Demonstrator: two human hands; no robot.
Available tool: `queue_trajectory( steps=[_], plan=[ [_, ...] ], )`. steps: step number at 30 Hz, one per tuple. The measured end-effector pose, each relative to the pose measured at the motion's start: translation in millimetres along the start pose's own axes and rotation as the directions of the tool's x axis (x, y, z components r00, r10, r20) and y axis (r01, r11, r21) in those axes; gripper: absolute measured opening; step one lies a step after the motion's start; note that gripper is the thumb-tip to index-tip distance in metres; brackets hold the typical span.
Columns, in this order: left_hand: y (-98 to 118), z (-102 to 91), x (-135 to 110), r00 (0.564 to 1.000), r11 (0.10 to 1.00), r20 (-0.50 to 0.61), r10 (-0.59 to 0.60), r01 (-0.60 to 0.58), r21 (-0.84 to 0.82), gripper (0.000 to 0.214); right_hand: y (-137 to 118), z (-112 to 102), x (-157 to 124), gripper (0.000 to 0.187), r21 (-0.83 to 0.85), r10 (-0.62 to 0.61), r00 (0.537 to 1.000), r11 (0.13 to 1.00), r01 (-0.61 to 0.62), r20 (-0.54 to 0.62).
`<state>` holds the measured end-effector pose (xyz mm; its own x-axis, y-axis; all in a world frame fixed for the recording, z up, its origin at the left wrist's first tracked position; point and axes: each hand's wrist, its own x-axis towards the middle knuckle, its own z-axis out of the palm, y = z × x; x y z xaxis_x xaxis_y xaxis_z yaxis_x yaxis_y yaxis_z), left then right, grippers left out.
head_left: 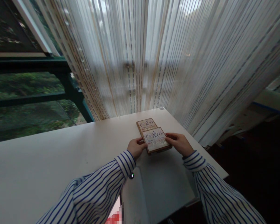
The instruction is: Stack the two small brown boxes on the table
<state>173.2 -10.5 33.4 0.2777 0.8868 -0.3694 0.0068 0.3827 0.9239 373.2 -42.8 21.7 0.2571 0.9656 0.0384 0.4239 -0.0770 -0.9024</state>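
Both my hands hold a flat box [155, 140] by its two sides, its pale lid printed with dark brush characters above a line of small lettering. My left hand [136, 148] has its thumb and fingers closed on the left edge. On the right edge, the fingers of my right hand [180, 144] grip near the upper corner. A second flat box [146, 124] with a matching lid lies on the white table [60, 149] just beyond, partly covered by the held one. How far the held box is lifted, I cannot tell.
A large pale grey, open-looking container or sheet [165, 183] lies between my forearms, its lower part cut off. A striped string curtain [140, 56] hangs at the table's far and right edges. Dark green railing [30, 99] stands beyond the left side.
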Motion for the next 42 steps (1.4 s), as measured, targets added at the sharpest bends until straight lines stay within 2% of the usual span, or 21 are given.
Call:
queue_trajectory(
  steps=[6,12,22,30,36,42],
  plan=[
    [7.2,-1.4,6.1,0.999,1.0,-0.045,0.017,-0.017,0.008,0.04,-9.6,-1.2,10.8,0.027,0.038,0.015,1.0,0.999,-0.014,-0.026],
    [22.6,-4.8,29.7,0.993,0.998,-0.112,0.04,-0.035,0.049,0.037,-15.9,4.7,39.8,0.028,0.105,0.031,0.998,0.994,-0.025,-0.059],
    [27.7,-16.4,80.5,0.978,0.985,-0.197,0.071,-0.038,0.167,0.036,-0.4,25.8,94.7,0.032,0.167,0.045,0.999,0.985,-0.04,-0.023],
    [20.4,-17.3,107.4,0.972,0.975,-0.219,0.089,-0.04,0.219,0.034,13.3,32.4,113.8,0.031,0.194,0.071,0.997,0.979,-0.064,-0.034],
    [13.3,-21.2,116.3,0.97,0.95,-0.212,0.117,-0.047,0.309,0.032,18.5,34.5,116.5,0.026,0.147,0.037,0.998,0.989,-0.03,-0.05],
    [11.5,-24.0,122.7,0.971,0.909,-0.191,0.147,-0.056,0.413,0.037,28.4,38.7,118.6,0.027,-0.028,-0.038,0.998,0.999,0.037,-0.042]
  ],
)
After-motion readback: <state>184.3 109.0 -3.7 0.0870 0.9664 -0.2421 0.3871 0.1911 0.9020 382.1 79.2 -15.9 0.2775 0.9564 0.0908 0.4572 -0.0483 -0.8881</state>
